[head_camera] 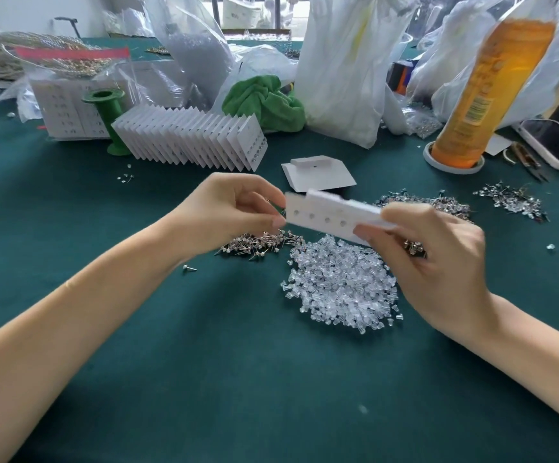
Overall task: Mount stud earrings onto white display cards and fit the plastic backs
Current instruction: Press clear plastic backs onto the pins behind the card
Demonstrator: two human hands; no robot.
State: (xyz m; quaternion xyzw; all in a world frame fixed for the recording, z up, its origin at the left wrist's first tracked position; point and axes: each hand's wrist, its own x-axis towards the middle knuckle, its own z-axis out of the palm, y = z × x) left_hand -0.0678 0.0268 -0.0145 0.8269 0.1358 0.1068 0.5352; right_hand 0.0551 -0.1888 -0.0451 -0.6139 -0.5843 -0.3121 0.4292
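A white display card (331, 217) is held above the green surface (238, 379) at the centre of the frame, tilted, with a row of studs seen along its lower edge. Its right end is gripped by the right hand (438, 262), the thumb lying on the front face and the fingers curled behind it. The left end is met by the left hand (228, 212), whose thumb and curled fingers are closed in a pinch at the card's edge; whether something small is held in that pinch cannot be told. Below the card a heap of clear plastic backs (341, 285) is spread on the surface, and a scatter of stud earrings (258, 245) lies just left of it. A blank card (318, 175) is seen just above the hands, and a fanned row of finished cards (191, 138) lies at upper left of centre.
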